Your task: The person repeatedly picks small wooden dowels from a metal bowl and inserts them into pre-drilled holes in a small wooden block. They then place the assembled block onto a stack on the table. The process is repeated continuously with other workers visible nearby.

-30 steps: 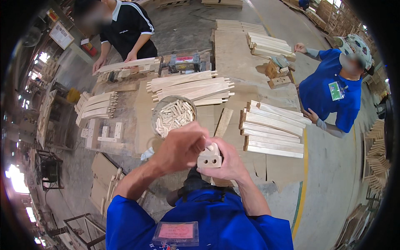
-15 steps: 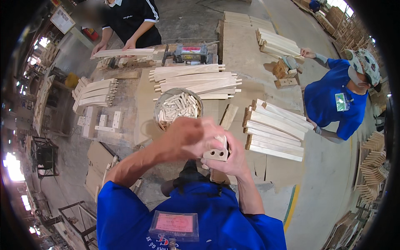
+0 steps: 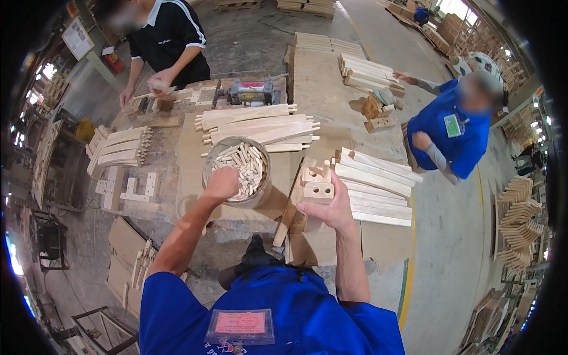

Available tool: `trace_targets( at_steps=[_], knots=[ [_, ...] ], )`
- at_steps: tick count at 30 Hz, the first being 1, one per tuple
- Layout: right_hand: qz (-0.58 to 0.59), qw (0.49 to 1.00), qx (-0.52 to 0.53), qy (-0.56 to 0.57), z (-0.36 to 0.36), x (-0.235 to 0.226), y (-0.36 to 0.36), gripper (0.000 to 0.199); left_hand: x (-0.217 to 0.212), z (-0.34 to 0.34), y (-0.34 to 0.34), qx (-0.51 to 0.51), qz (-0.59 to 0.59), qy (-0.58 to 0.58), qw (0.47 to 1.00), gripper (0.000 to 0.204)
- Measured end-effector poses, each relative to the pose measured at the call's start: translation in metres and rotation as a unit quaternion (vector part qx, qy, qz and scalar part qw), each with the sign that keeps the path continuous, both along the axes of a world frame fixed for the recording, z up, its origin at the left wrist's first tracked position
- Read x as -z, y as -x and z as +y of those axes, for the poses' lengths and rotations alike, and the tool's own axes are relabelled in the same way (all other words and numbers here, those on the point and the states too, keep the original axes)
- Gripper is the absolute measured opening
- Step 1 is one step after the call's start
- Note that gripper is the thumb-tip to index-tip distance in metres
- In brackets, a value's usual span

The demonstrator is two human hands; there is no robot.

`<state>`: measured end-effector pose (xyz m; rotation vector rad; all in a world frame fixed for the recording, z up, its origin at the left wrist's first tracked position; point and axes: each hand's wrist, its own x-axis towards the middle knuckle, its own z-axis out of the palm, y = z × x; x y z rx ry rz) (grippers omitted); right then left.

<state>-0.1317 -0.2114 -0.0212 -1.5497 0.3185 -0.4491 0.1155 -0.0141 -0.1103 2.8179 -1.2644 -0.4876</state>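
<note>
My left hand (image 3: pixel 222 183) reaches over the near left rim of a round bucket (image 3: pixel 264 188) and into the short wooden dowels (image 3: pixel 242 165) that fill it. Its fingers are curled; whatever they hold is hidden. My right hand (image 3: pixel 334 204) grips pale wooden blocks (image 3: pixel 318 191) to the right of the bucket, thumb on the near side. Two dark holes show in the front face of the nearer block. A dowel (image 3: pixel 326 168) stands up from the farther part of the blocks.
Tenoned slats (image 3: pixel 260 125) lie behind the bucket, and more slats (image 3: pixel 378 189) are stacked at right. A narrow wooden strip (image 3: pixel 290 207) lies between my hands. Across the bench, one co-worker (image 3: pixel 171 44) handles wood beside a clamp machine (image 3: pixel 251 90); another (image 3: pixel 452 121) stands at right.
My left hand has left the blocks and gone down-left into the bucket of dowels. My right hand still holds the blocks, where an upright dowel now shows. The far co-worker has lifted a hand.
</note>
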Motion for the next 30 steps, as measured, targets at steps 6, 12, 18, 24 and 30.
trace_targets(
  at_steps=[6, 12, 18, 24, 30],
  knots=[
    [-0.016, 1.0, 0.003, 0.022, 0.002, 0.005, 0.017, 0.067, -0.006, 0.007, 0.001, -0.026, -0.021, -0.002, 0.999, 0.022],
    [-0.019, 1.0, -0.001, 0.004, 0.003, 0.004, 0.033, 0.067, -0.021, -0.001, 0.004, -0.056, -0.011, -0.033, 0.998, 0.022],
    [-0.032, 0.999, -0.003, -0.002, 0.007, 0.002, 0.032, 0.064, -0.015, 0.0, -0.001, -0.067, 0.037, 0.004, 0.997, 0.022],
    [-0.031, 0.999, -0.027, -0.003, 0.005, 0.004, 0.023, 0.068, -0.033, 0.008, -0.002, -0.153, 0.322, 0.322, 0.877, 0.014],
    [-0.004, 0.999, -0.036, 0.0, 0.009, -0.002, 0.015, 0.073, -0.115, -0.01, 0.055, -0.078, 0.464, 0.478, 0.742, 0.011]
  ],
)
